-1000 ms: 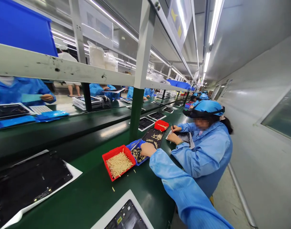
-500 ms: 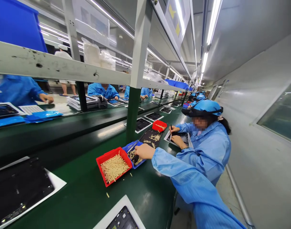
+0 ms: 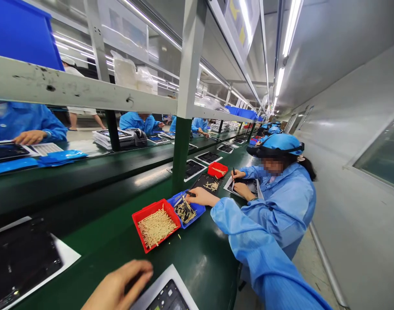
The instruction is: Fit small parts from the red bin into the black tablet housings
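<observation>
1. Two hands show. The right hand (image 3: 203, 197), at the end of a long blue sleeve, pinches a thin dark strip (image 3: 190, 194) at the far corner of a blue tray (image 3: 197, 209). The left hand (image 3: 117, 286) is loosely curled and holds nothing visible, just beside a white-framed tablet (image 3: 168, 297).
2. The blue tray holds a tangle of dark and pale strips (image 3: 184, 211). It sits just beside a red tray (image 3: 141, 234) heaped with pale strips (image 3: 156, 228), both on the green counter (image 3: 203, 262).
3. A light pinch near one end of a strip looks best, as it should free that strip without dragging its neighbours.
4. Farther along, a co-worker's hand holds a pen (image 3: 234, 177) over another tablet (image 3: 245, 186).
</observation>
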Demonstrator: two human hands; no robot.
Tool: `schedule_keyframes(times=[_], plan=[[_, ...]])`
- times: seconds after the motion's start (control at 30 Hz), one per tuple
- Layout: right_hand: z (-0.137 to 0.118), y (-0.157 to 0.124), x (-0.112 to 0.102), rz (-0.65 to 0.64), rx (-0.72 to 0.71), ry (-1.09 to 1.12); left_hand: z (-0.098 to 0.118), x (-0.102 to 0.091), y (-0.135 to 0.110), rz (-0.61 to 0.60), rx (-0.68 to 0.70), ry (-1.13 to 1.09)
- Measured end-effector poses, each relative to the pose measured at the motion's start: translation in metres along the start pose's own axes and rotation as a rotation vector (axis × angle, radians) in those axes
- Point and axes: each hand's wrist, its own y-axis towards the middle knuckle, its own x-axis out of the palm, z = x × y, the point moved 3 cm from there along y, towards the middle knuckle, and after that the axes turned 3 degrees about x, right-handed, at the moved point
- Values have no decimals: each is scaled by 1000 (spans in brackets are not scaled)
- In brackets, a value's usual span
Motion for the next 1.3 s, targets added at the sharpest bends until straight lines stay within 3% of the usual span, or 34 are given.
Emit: schedule_keyframes(times=[0.1, 0.2, 0.33, 0.6, 0.9, 1.07, 1.3], plan=[[-6, -6, 6, 51, 6, 190, 16, 0, 61, 40, -145, -238], [-13, -12, 13, 100, 25, 340, 27, 16, 117, 62, -189, -320], [-14, -16, 22, 157, 50, 495, 24, 42, 161, 65, -254, -368], [-2, -15, 31, 138, 91, 764, 7, 62, 180, 23, -355, -384], [10, -13, 38, 140, 271, 974, -3, 71, 192, 66, -408, -396], [18, -21, 31, 235, 365, 979, -2, 68, 198, 112, -397, -328], [17, -41, 21, 96, 384, 1022, 8, 63, 208, 135, -287, -171]])
